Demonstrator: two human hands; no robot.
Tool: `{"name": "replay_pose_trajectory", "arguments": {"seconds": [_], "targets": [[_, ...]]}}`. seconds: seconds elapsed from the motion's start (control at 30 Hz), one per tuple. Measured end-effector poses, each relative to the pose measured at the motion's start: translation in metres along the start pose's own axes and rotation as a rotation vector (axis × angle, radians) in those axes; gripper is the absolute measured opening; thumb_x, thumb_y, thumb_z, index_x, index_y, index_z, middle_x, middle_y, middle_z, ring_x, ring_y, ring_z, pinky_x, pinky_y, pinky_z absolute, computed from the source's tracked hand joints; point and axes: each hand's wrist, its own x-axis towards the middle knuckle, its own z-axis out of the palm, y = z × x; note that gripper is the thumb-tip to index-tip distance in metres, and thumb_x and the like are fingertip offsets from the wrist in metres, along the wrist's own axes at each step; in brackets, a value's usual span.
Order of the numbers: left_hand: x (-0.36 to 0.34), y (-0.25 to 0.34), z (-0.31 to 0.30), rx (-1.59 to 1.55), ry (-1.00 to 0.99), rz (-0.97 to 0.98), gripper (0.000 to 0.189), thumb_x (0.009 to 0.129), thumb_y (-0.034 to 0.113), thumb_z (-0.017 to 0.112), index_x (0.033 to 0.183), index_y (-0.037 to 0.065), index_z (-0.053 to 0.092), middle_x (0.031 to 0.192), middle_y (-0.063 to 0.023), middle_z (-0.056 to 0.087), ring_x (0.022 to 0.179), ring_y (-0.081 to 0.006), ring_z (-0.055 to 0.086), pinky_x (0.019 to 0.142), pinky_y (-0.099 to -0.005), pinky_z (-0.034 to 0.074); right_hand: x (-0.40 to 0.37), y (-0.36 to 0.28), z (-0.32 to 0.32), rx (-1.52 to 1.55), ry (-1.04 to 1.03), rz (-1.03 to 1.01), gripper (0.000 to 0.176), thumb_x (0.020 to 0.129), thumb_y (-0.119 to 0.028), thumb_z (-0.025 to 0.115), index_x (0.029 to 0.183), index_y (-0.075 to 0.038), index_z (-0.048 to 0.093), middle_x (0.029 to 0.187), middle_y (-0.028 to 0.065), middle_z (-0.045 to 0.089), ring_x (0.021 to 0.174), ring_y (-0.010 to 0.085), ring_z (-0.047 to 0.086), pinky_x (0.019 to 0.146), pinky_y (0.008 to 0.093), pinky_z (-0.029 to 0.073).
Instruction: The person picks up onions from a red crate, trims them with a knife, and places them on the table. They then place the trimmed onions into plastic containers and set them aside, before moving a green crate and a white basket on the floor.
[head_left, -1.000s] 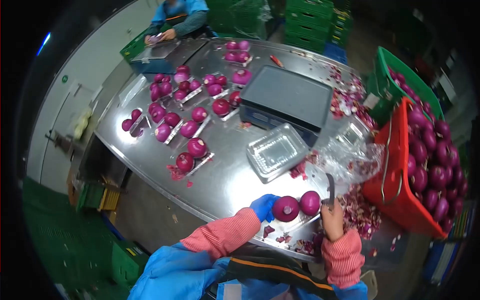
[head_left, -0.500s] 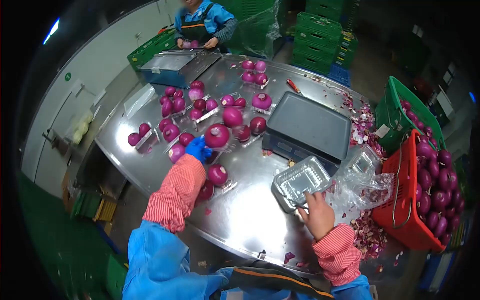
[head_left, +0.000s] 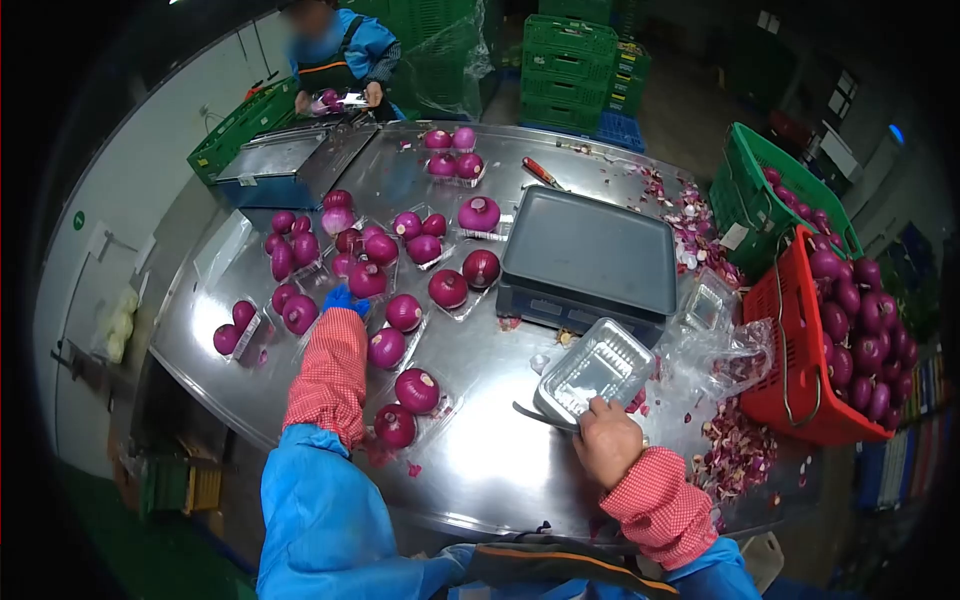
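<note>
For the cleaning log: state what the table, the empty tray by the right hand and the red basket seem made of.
Table: likely stainless steel, brushed; it is grey and mirrors the lights in soft glare.
Tray: thin clear plastic, glossy; the table shows through it and its ribs catch the light.
Basket: apparently moulded plastic, fairly matt; even bright red walls and a thick rim.

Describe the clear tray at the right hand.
The tray is a shallow rectangular container of thin clear plastic, with rounded corners, a ribbed floor and a flared rim. It is empty, open side up and turned at an angle, on or just above the steel table in front of the grey scale. The right hand grips its near rim. Whether it touches the scale cannot be told.
</note>
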Motion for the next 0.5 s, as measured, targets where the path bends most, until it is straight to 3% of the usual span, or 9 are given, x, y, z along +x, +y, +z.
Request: {"name": "replay_pose_trajectory", "arguments": {"seconds": [0.07,0.13,0.2,0.33,0.37,0.4,0.5], "targets": [[-0.014,0.016,0.008,-0.009,0.052,-0.179,0.040,0.093,0.021,0.063,0.129,0.018,0.047,0.109,-0.0168,0.061,0.071,-0.0372,0.067,0.052,-0.0451,0.056,-0.006,0.000,-0.001,0.020,0.057,-0.005,0.012,0.071,-0.011,0.068,0.080,-0.003,0.067,0.093,0.0099,0.060,0.089,0.0273,0.061,0.071,0.0360,0.055],[0.065,-0.034,-0.037,-0.050,-0.021,-0.059,0.054,0.089,0.023,0.067,0.136,0.023,0.041,0.111,-0.0200,0.057,0.073,-0.0426,0.065,0.051,-0.0513,0.054,-0.005,0.001,-0.006,-0.022,0.080,-0.034,0.008,0.069,-0.004,0.064,0.078,-0.004,0.066,0.090,0.0097,0.060,0.088,0.0272,0.060,0.069,0.0335,0.055],[-0.027,0.009,0.001,0.207,0.139,-0.120,0.065,0.088,0.034,0.065,0.144,0.020,0.034,0.114,-0.0214,0.058,0.068,-0.0344,0.061,0.056,-0.0514,0.052,-0.010,0.004,-0.002,-0.029,0.148,-0.032,0.008,0.070,-0.003,0.061,0.077,-0.004,0.066,0.088,0.0091,0.059,0.088,0.0259,0.060,0.067,0.0319,0.055],[0.022,-0.028,-0.043,0.195,0.004,0.259,0.077,0.085,0.019,0.072,0.148,0.018,0.028,0.110,-0.0203,0.060,0.072,-0.0239,0.059,0.059,-0.0424,0.048,-0.037,0.014,-0.031,0.036,0.287,-0.075,0.005,0.071,-0.008,0.060,0.075,-0.006,0.062,0.084,0.0068,0.056,0.082,0.0231,0.058,0.063,0.0302,0.053],[0.061,-0.043,-0.067,0.298,0.015,0.396,0.075,0.084,0.011,0.073,0.147,0.015,0.032,0.110,-0.0178,0.060,0.078,-0.0213,0.059,0.064,-0.0388,0.049,-0.049,0.018,-0.038,0.064,0.320,-0.059,0.005,0.071,-0.008,0.060,0.075,-0.006,0.060,0.083,0.0064,0.054,0.081,0.0228,0.057,0.062,0.0305,0.052],[0.020,-0.025,-0.062,0.293,-0.041,0.436,0.070,0.085,0.011,0.073,0.145,0.011,0.036,0.113,-0.0171,0.060,0.088,-0.0218,0.059,0.073,-0.0349,0.050,-0.061,0.027,-0.044,0.082,0.359,-0.037,0.004,0.071,-0.008,0.060,0.075,-0.007,0.059,0.082,0.0060,0.053,0.080,0.0226,0.057,0.061,0.0308,0.052],[-0.050,0.003,-0.041,0.316,-0.175,0.601,0.055,0.092,0.007,0.061,0.143,0.010,0.040,0.119,-0.0148,0.060,0.104,-0.0226,0.059,0.087,-0.0350,0.050,-0.112,0.058,-0.047,0.092,0.411,-0.029,0.006,0.072,-0.010,0.060,0.076,-0.007,0.056,0.081,0.0060,0.051,0.077,0.0215,0.055,0.060,0.0319,0.050]]}}
